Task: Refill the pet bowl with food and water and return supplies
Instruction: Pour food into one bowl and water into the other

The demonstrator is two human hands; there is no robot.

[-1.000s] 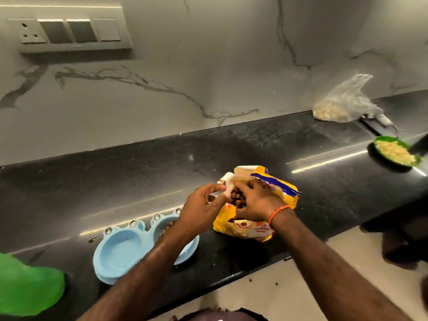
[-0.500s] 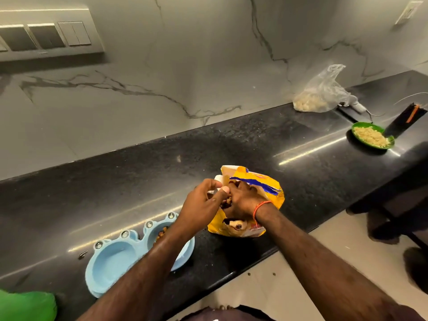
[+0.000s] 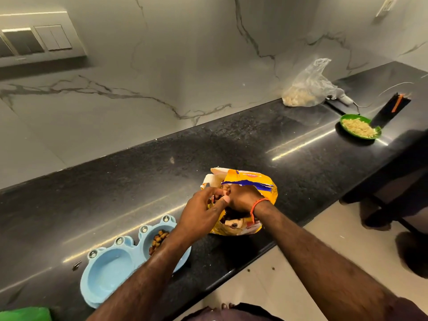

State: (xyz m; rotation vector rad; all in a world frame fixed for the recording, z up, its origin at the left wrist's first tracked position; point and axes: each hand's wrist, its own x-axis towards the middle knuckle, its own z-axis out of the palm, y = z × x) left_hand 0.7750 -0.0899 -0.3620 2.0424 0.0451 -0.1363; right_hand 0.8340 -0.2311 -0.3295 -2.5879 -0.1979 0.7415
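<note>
Counter (image 3: 231, 147) front edge: both hands grip food bag (image 3: 254, 181) mouth

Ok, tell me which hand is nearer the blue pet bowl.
Left. The left hand is at the yellow food bag's mouth just above the blue pet bowl; the right hand grips the bag farther right.

Glossy black stone counter (image 3: 231, 144)

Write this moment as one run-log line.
left hand: grips yellow pet food bag mouth | right hand: grips bag mouth | blue double pet bowl: kibble in right well, left well dry
</note>
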